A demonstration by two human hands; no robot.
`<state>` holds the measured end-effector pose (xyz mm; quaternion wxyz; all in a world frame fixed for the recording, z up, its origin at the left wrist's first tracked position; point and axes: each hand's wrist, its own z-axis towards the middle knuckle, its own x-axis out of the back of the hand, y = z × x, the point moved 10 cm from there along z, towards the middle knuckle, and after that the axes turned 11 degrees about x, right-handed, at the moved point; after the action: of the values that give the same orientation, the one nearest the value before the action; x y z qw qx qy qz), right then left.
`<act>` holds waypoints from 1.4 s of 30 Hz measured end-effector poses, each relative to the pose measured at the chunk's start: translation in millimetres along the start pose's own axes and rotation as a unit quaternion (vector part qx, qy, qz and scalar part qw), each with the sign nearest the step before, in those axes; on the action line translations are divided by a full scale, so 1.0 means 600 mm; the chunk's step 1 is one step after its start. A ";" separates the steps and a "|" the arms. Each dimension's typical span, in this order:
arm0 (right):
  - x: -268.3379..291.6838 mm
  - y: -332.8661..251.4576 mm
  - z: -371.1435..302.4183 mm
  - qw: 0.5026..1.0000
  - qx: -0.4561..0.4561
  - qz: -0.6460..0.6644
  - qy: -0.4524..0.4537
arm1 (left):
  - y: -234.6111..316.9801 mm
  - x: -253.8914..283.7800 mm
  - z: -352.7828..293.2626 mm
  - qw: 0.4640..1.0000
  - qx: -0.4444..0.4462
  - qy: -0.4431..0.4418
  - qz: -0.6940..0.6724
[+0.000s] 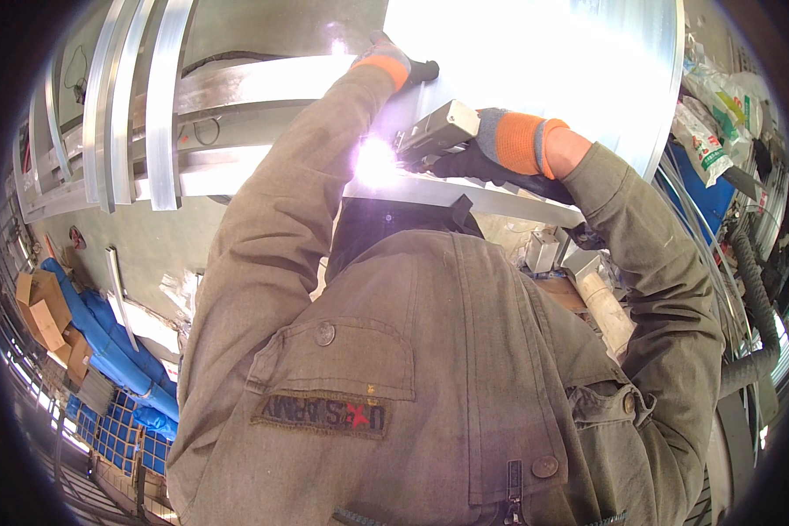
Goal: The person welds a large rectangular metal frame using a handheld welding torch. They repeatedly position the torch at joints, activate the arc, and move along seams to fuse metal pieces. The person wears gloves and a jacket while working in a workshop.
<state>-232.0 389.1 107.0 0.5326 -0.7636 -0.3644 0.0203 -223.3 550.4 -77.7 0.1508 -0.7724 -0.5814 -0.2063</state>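
Note:
My right hand, in a grey, orange and black work glove, is closed round a grey boxy welding gun. A dazzling white-violet glare burns just left of the gun, beside the edge of a long metal bar. Farther off, my left hand wears a matching glove and rests at the left edge of a bright metal sheet. Its thumb points right, away from the other fingers; glare partly hides the fingertips. A flat metal strip runs left from near that hand.
Several upright metal strips cross the frame at the left. Cardboard boxes and a blue wrapped bundle lie lower left. At the right are plastic bags, a thick dark hose and thin rods. A cylindrical roll stands below my right forearm.

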 end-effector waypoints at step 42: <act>0.044 -0.041 -0.061 0.995 -0.058 0.071 0.038 | 0.002 0.030 -0.047 1.000 0.001 0.018 0.000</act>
<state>-210.4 379.6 152.8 0.4983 -0.8173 -0.2894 0.0074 -221.6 551.6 -44.3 0.1618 -0.7684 -0.5789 -0.2197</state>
